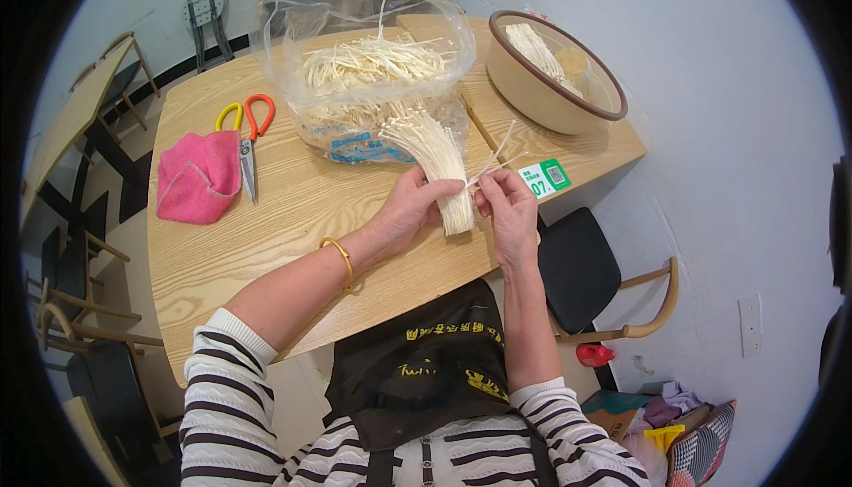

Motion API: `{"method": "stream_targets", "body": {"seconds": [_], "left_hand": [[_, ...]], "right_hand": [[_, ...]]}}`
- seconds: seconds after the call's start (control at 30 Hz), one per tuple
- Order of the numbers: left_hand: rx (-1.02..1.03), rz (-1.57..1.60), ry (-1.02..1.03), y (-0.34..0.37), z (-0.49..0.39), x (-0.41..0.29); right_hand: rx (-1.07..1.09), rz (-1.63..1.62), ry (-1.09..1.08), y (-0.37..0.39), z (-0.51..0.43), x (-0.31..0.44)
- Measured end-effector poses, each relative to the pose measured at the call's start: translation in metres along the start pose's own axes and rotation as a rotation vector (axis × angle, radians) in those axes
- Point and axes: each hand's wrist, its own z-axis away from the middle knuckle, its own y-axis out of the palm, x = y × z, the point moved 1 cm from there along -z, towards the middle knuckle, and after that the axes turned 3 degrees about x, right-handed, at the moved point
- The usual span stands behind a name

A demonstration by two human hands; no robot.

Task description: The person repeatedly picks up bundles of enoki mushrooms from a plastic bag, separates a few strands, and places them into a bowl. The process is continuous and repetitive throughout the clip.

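Note:
My left hand [416, 207] grips a bundle of enoki mushrooms [436, 154], its caps fanned toward the upper left and its cut base toward me. A few loose enoki strands [494, 161] are pinched between the thumb and fingers of my right hand [507, 207], close beside the bundle. Just beyond both hands, a clear plastic bag [319, 104] stands wide at the top, with a heap of loose enoki [379, 61] inside. To the right of the bag, a beige basin [532, 101] with a brown rim holds another enoki bundle [536, 47] and a tan, rounded piece that I cannot identify.
On the left of the wooden table [266, 267] lie a pink cloth [198, 181] and scissors [247, 161] with one yellow and one red handle loop. A card with a printed code [546, 178] lies near the right edge. A black-seated chair [579, 270] stands by the wall.

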Motion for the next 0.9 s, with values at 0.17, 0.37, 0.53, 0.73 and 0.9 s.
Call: {"method": "stream_targets", "body": {"seconds": [0.17, 0.37, 0.53, 0.73, 0.9], "left_hand": [[-0.036, 0.060, -0.024, -0.004, -0.003, -0.003], [-0.009, 0.050, -0.018, -0.005, -0.004, -0.001], [0.075, -0.042, 0.001, -0.006, -0.002, 0.003], [0.110, -0.214, 0.033, -0.003, 0.001, 0.002], [0.118, -0.159, -0.005, -0.003, 0.001, 0.002]], "right_hand": [[-0.045, -0.258, -0.092, -0.008, 0.000, 0.002], [0.060, -0.316, 0.038, -0.034, -0.002, 0.015], [0.174, -0.011, 0.199, -0.020, -0.002, 0.008], [0.140, 0.127, 0.099, -0.001, -0.002, 0.010], [0.093, -0.053, 0.074, -0.005, -0.003, 0.000]]}}
